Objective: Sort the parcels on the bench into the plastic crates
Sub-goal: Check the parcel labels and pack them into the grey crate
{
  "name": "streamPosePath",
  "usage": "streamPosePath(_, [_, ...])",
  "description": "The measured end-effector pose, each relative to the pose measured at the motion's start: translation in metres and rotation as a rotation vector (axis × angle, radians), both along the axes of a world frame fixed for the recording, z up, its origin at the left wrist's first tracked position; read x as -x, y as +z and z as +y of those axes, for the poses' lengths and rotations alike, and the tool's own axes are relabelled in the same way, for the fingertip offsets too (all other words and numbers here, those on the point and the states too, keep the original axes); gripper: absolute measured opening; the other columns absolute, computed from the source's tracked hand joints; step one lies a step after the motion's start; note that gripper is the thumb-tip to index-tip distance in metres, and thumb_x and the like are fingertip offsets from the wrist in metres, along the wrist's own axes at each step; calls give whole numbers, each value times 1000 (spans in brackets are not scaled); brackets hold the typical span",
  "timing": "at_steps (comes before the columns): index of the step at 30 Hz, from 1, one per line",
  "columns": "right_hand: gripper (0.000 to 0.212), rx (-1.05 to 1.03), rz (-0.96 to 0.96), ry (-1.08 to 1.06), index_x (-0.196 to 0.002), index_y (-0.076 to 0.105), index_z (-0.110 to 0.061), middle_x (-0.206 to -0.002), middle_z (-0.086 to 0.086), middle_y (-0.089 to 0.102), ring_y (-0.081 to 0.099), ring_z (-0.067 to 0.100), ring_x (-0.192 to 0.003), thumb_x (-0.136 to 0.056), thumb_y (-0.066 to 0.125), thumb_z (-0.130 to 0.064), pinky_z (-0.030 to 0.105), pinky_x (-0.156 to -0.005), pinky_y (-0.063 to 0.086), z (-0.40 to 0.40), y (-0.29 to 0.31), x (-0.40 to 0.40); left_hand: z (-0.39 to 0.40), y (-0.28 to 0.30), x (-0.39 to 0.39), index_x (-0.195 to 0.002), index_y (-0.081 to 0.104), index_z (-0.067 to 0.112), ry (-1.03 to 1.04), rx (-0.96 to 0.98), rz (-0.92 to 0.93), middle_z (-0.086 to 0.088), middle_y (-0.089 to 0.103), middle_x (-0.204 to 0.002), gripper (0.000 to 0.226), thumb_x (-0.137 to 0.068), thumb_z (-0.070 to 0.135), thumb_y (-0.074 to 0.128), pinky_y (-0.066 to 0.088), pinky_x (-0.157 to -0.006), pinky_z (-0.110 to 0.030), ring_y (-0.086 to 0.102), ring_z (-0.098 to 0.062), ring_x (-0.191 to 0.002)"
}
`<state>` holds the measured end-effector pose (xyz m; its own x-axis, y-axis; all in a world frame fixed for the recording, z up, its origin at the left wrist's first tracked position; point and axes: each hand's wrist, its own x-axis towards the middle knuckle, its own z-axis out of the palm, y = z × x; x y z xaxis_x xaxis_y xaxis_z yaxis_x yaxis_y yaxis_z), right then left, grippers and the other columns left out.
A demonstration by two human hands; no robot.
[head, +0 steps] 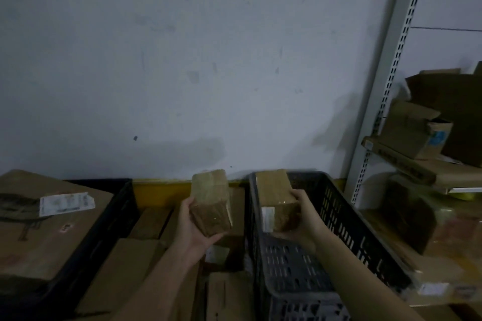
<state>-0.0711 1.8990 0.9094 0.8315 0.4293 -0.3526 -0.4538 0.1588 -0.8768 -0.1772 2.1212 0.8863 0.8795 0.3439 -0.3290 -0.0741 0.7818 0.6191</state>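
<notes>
Both forearms reach forward from the bottom edge, bare and roughly parallel. The left hand (194, 229) is turned palm up and inward, fingers curled under the near end of a small brown parcel (210, 202) with the thumb along its left side — the parcel stands tilted above the palm. The right hand (303, 219), just beside it and level with it, grips a second parcel (276, 200) from the right — thumb on top, fingers wrapped beneath its near end.

Cardboard parcels (146, 263) and two crates (339, 219) crowd the bench (161, 190).
</notes>
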Motion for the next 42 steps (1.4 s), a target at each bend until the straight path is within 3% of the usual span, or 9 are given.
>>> streamPosePath(6, [50, -237, 84, 58, -129, 58, -14, -129, 23, 60, 56, 43, -119, -98, 38, -48, 65, -96, 48, 3, -14, 17, 13, -7, 25, -133, 56, 17, -6, 78, -100, -22, 60, -132, 52, -92, 49, 52, 42, -100, -65, 54, -43, -122])
streamPosePath(9, [47, -248, 78, 93, -125, 58, -16, -129, 23, 59, 55, 43, -119, -100, 34, -48, 64, -94, 50, 16, -13, 23, 21, -3, 28, -139, 49, 21, 18, 4, -54, -22, 55, -136, 56, -93, 52, 47, 39, -101, -69, 50, -44, -124])
streamPosePath(14, [47, -262, 93, 110, -128, 56, -16, -132, 22, 56, 53, 42, -122, -99, 36, -48, 65, -97, 48, 43, -14, 29, 26, 0, 38, -135, 55, 19, 62, -64, 9, -18, 61, -130, 55, -95, 53, 38, 42, -101, -59, 53, -37, -121])
streamPosePath(19, [50, -257, 100, 150, -135, 53, -13, -131, 22, 58, 54, 39, -120, -101, 33, -43, 59, -97, 50, 62, -23, 38, 38, -2, 49, -134, 55, 12, 125, -4, -29, -24, 61, -128, 54, -98, 47, 36, 47, -96, -57, 56, -43, -119])
streamPosePath(24, [51, -320, 125, 187, -135, 54, -10, -130, 25, 60, 54, 43, -123, -101, 31, -41, 64, -100, 47, 77, -35, 42, 56, -12, 63, -139, 50, 11, 181, 83, -44, -25, 60, -128, 54, -97, 43, 38, 48, -90, -59, 55, -44, -119])
streamPosePath(29, [52, -323, 105, 200, -136, 57, -16, -131, 22, 62, 55, 41, -124, -100, 37, -48, 61, -95, 51, 96, -36, 43, 70, -14, 73, -141, 48, 9, 212, 123, -75, -26, 59, -131, 55, -97, 42, 39, 48, -86, -60, 54, -44, -121])
streamPosePath(33, [47, -277, 75, 245, -131, 61, -22, -126, 17, 66, 59, 38, -120, -99, 43, -52, 58, -93, 53, 113, -34, 46, 77, -15, 83, -138, 48, 6, 248, 162, -111, -28, 56, -134, 51, -98, 36, 39, 42, -98, -64, 50, -46, -125])
streamPosePath(38, [48, -253, 121, 275, -131, 63, -21, -120, 14, 71, 59, 38, -121, -100, 43, -51, 59, -94, 53, 133, -53, 50, 93, -38, 99, -137, 52, 5, 328, 236, -77, -28, 59, -132, 50, -97, 33, 39, 46, -99, -59, 53, -45, -125])
streamPosePath(42, [47, -221, 208, 271, -128, 66, -17, -124, 18, 68, 58, 39, -122, -98, 51, -49, 59, -92, 53, 155, -72, 53, 116, -60, 107, -133, 58, 13, 321, 195, -78, -24, 63, -129, 40, -102, 21, 34, 59, -78, -55, 59, -43, -117])
